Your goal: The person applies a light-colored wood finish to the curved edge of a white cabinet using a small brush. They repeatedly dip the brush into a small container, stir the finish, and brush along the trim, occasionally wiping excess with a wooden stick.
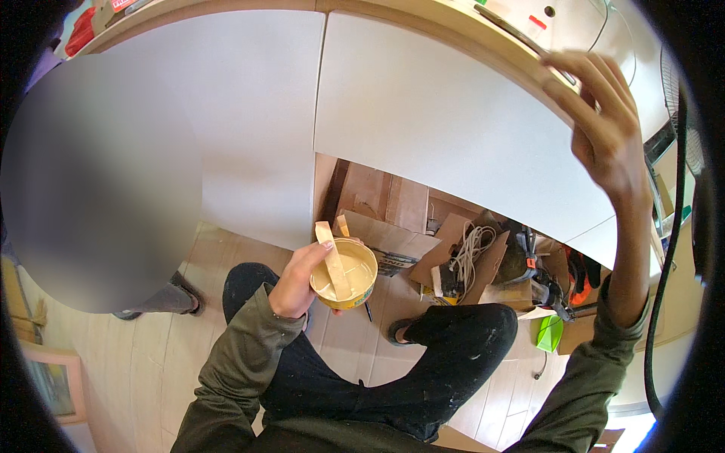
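In front of my knees, my left hand [296, 283] is wrapped round a round yellow tin [353, 300] with a cream-coloured inside. A flat wooden stick [334, 264] leans across its mouth, and my thumb presses on the stick near its upper end. A second short wooden piece [343, 225] shows behind the tin's far rim. At upper right, my right hand [596, 113] is raised over the counter's edge, its fingers stretched and bent at the tips, slightly blurred. A long thin dark tool [521, 35] lies along that edge beside my fingertips; whether they touch it I cannot tell.
White panels [445, 106] front the wooden counter [445, 19]. Below are cardboard boxes [389, 234], a coiled pale cable [474, 253] and a green dustpan [550, 332]. A person's leg [170, 297] is at left. A black cable [668, 257] hangs at right by a fan [671, 83].
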### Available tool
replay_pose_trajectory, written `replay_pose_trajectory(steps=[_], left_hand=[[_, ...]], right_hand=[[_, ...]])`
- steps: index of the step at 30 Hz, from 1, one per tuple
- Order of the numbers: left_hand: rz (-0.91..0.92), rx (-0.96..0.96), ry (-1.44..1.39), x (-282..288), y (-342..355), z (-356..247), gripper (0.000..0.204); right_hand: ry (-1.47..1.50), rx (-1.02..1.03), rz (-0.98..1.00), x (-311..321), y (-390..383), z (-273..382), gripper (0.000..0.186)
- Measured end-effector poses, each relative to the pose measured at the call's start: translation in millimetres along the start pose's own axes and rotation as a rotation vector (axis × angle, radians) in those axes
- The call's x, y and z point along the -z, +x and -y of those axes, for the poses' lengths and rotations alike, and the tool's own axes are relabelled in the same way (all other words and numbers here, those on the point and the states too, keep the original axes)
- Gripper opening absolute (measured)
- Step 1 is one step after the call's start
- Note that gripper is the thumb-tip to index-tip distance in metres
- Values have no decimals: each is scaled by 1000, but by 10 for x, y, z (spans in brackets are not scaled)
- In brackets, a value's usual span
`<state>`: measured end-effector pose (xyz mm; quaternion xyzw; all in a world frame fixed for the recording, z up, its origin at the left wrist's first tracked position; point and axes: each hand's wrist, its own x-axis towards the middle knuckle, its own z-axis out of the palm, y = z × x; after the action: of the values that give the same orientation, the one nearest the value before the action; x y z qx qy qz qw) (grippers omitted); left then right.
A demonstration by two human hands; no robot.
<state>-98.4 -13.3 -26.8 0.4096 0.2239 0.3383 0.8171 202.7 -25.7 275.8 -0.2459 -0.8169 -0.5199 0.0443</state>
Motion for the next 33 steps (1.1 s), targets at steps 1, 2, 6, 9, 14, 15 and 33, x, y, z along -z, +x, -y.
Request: replay_pose_trajectory(steps=[1,2,6,9,14,15,33], left_hand=[[2,4,2,-7,7,-5,50],[2,5,4,-13,8,-17,50],[-50,-4,9,-27,55,61,49],[-64,11,22,-28,36,52,50],[-54,70,72,-18,37,40,52],[-60,52,88,-65,27,28,52],[98,83,228,-836,94,-249,63]], right_hand=[[55,-99,22,112,-83,63,34],[111,-197,39,202,-176,169,34],[331,-561,-101,254,-487,729,27],[602,-668,-66,170,-746,1111,21],[906,-905,-110,-280,-929,1848,11],[966,-921,-98,-353,-950,1962,17],[2234,-1409,-179,-551,-716,2617,36]])
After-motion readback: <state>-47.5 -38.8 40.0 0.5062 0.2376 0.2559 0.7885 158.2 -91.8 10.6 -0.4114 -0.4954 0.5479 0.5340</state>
